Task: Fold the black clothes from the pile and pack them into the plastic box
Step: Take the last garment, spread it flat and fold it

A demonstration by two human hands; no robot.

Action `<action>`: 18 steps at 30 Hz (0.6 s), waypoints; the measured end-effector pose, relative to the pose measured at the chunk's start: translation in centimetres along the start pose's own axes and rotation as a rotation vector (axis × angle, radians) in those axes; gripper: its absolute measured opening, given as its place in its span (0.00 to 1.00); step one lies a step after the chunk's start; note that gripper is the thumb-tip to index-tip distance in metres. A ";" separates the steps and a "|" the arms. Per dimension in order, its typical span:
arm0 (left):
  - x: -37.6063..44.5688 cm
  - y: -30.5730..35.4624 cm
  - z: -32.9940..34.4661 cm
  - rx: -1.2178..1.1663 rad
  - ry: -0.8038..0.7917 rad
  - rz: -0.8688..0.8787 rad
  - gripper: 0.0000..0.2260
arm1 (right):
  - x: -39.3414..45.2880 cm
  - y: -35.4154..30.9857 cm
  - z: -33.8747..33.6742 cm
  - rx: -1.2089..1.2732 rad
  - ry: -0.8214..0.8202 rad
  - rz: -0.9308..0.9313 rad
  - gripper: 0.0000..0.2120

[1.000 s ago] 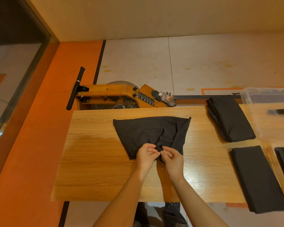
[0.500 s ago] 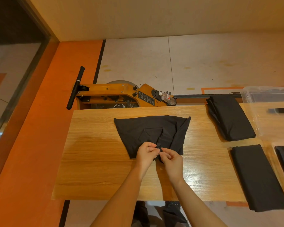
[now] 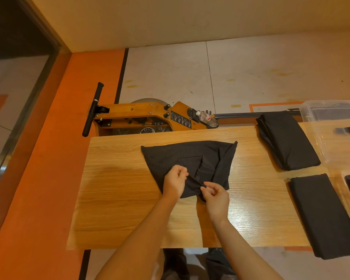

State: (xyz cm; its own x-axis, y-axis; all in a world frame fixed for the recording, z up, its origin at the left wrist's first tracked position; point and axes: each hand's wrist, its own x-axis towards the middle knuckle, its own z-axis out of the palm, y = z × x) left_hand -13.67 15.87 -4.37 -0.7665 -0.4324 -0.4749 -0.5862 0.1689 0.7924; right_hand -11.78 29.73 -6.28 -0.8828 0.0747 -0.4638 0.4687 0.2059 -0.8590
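Beyond my wooden table [image 3: 117, 199], a wooden rowing machine [image 3: 141, 118] lies on the pale floor [image 3: 251, 73], a plastic water bottle [image 3: 207, 118] resting on it; an orange floor strip [image 3: 55, 158] runs alongside.

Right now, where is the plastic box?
In the head view, the plastic box sits at the table's far right edge, just right of a folded black cloth.

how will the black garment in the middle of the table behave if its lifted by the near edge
Probably floppy: the black garment lies flat with soft creases and bunches where the left hand and right hand pinch it. Likely light, being thin cloth. Its loose folds may well fall open, and it would drag rather than slide on the wooden table.
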 end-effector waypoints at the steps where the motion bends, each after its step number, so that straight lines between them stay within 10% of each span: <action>1: 0.8 0.0 -0.3 0.103 0.026 0.038 0.05 | 0.0 0.1 -0.2 -0.004 0.011 0.004 0.06; 18: 7.5 3.1 0.8 0.719 -0.153 0.184 0.10 | -0.3 1.7 -2.5 -0.057 0.029 -0.016 0.06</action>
State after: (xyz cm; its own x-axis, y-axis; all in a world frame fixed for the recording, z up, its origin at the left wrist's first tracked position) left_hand -21.49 13.86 -5.79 -0.8658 -0.2222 -0.4483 -0.4315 0.7851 0.4443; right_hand -10.83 32.52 -7.01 -0.8909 0.0987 -0.4433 0.4530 0.2624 -0.8520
